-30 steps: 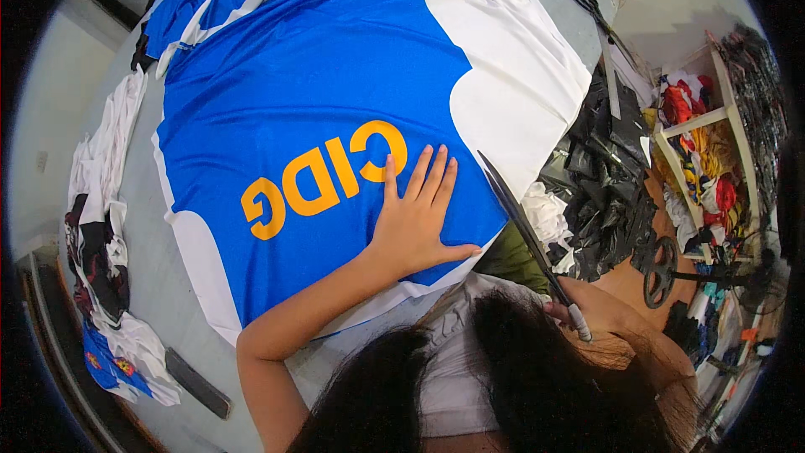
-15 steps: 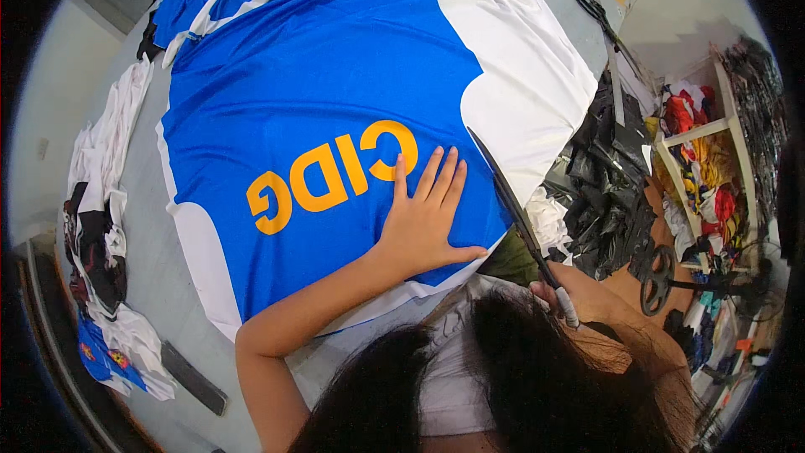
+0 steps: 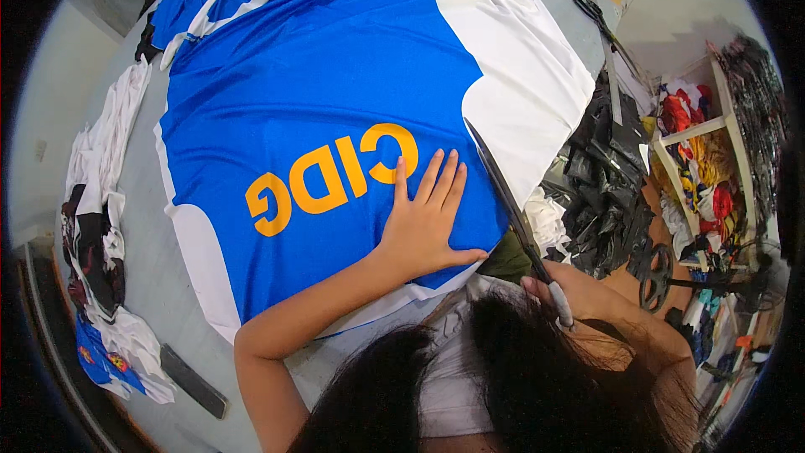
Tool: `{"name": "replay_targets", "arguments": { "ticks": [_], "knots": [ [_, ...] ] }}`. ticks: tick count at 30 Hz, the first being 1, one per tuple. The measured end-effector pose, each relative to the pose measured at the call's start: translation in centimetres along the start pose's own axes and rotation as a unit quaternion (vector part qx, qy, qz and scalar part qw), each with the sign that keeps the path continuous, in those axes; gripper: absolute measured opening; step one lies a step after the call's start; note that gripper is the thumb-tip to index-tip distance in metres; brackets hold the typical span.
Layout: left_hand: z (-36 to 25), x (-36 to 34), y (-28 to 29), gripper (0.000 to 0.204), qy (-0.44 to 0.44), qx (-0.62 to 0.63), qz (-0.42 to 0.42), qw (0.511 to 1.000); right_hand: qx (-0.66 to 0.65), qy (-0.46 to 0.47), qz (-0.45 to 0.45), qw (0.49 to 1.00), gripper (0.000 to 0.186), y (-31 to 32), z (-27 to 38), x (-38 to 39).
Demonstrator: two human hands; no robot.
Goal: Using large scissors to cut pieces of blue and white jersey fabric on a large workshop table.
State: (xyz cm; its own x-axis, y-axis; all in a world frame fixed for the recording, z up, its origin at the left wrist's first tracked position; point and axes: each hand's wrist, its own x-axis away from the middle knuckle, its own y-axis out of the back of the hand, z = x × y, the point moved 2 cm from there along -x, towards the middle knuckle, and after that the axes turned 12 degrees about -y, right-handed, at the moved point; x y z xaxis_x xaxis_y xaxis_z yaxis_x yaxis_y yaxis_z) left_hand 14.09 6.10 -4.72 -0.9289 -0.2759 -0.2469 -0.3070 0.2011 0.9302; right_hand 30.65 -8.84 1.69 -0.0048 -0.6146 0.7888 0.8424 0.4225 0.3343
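A large blue fabric panel [image 3: 327, 75] with yellow lettering and white borders lies spread on the table. My left hand [image 3: 423, 231] rests flat on it beside the lettering, fingers spread and thumb out to the right. My right hand [image 3: 579, 289], at the panel's lower right edge, is closed around the handles of long dark scissors [image 3: 513, 201]. Pale wrapping covers part of the handle. The blades reach up along the line where the blue meets the white fabric [image 3: 532, 84]. Whether they are parted is hard to see.
Another black-handled pair of scissors [image 3: 592, 10] and a metal ruler [image 3: 615, 88] lie at the far right. Black plastic [image 3: 608, 193] is heaped beside the table, near a shelf [image 3: 696, 132] of coloured cloth. White and dark garments [image 3: 109, 151] and a dark flat bar [image 3: 194, 379] lie left.
My right hand and the scissors have shifted slightly forward, with the blade tip a little farther up the fabric's blue-white border. My left hand stays in place.
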Motion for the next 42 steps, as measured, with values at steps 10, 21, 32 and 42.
{"name": "replay_targets", "arguments": {
  "ticks": [10, 21, 32, 42],
  "knots": [
    [-0.3, 0.2, 0.1, 0.111, -0.003, 0.018, -0.013, 1.000, 0.059, -0.038, -0.090, 0.993, 0.050, -0.7, 0.0, -2.9],
    [-0.3, 0.5, 0.1, 0.109, -0.004, 0.022, -0.020, 1.000, -0.008, -0.025, -0.126, 0.992, 0.047, -1.9, 1.2, -2.7],
    [9.0, -5.6, 3.4, 0.073, -0.090, 0.014, -0.034, 0.995, -0.053, -0.045, -0.081, 0.994, 0.054, -2.1, 0.8, -3.5],
    [11.5, -6.7, 2.5, 0.109, -0.074, -0.013, 0.110, 0.991, -0.116, -0.072, -0.071, 0.988, 0.059, -1.7, 3.0, -3.8]
  ]
}}
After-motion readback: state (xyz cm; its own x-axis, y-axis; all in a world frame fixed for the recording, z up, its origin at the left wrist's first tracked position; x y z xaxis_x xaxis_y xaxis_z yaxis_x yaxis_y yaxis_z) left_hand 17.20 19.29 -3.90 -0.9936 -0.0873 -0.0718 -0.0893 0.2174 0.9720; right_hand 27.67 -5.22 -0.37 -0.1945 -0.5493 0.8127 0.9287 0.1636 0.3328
